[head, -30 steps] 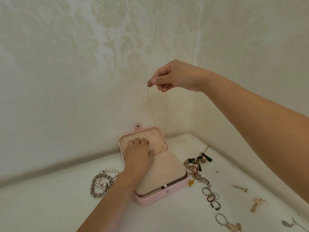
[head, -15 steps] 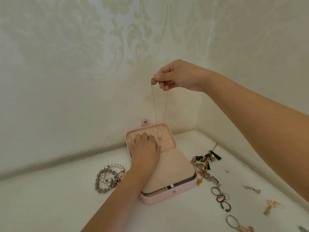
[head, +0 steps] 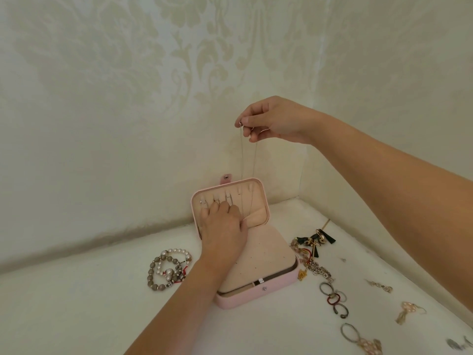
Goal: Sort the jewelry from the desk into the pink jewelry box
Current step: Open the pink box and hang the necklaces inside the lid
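Chain necklace: hangs vertically, pinched at its top by right hand directly above pink jewelry box, whose raised lid left hand presses, fingers uncurled.

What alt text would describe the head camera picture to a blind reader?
A right hand dangles a thin chain necklace over an open pink jewelry box while the left hand rests on its lid lining. Bracelets and rings lie on the white desk.

Cream wallpaper bearing a pale damask flower pattern is covering two walls that are meeting in a corner.
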A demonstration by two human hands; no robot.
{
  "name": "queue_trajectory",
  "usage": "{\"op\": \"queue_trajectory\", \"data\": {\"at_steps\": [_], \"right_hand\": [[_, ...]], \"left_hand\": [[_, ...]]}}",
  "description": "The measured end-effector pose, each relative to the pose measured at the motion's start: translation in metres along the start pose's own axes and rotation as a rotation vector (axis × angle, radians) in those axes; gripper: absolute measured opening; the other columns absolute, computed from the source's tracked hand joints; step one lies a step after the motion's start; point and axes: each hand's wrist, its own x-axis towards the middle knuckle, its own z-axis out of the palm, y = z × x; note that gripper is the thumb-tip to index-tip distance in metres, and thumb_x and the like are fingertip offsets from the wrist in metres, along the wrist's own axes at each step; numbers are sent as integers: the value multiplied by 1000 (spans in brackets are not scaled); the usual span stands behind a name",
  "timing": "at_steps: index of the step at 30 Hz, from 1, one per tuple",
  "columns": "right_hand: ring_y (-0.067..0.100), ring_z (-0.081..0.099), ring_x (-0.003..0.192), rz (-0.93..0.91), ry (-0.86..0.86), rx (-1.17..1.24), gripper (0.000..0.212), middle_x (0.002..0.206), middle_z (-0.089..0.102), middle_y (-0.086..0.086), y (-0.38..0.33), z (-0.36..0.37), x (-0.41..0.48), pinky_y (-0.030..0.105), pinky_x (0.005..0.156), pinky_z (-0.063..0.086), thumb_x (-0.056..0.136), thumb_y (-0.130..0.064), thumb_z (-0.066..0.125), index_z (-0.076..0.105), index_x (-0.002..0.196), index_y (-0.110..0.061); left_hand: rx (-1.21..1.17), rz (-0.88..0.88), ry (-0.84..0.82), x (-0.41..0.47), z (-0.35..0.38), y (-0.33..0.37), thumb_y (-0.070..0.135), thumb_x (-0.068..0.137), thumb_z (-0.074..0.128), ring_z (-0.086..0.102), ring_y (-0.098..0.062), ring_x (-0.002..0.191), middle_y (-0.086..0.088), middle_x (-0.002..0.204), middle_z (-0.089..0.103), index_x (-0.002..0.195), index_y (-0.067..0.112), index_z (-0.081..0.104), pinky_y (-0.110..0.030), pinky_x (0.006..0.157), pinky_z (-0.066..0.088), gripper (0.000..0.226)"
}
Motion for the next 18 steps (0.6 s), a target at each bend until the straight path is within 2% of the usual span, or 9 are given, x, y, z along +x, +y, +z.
{"op": "queue_trajectory", "data": {"at_steps": [7, 11, 18], "right_hand": [[11, 59, 66, -40, 51, -1, 12, 77, 62, 3, -5, -1, -2, 20, 73, 54, 95, -10, 54, 65, 96, -6], [12, 61, 67, -37, 63, -7, 13, 78, 63, 4, 0, 1, -6, 21, 74, 56, 93, -8, 57, 65, 100, -1], [9, 63, 73, -32, 98, -56, 11, 84, 67, 7, 17, 9, -7, 18, 75, 55, 87, -7, 65, 71, 96, -5]], "left_hand": [[-37, 19, 42, -1, -1, 0, 20, 63, 74, 59, -26, 73, 0, 63, 59, 56, 17, 58, -38, 76, 32, 18], [-49, -1, 33, 0, 0, -1, 22, 63, 75, 56, -24, 68, 1, 63, 58, 56, 18, 58, -34, 71, 25, 19], [-63, -19, 35, 0, 2, -2, 22, 64, 75, 55, -22, 67, 2, 64, 58, 58, 19, 59, -34, 71, 26, 18]]}}
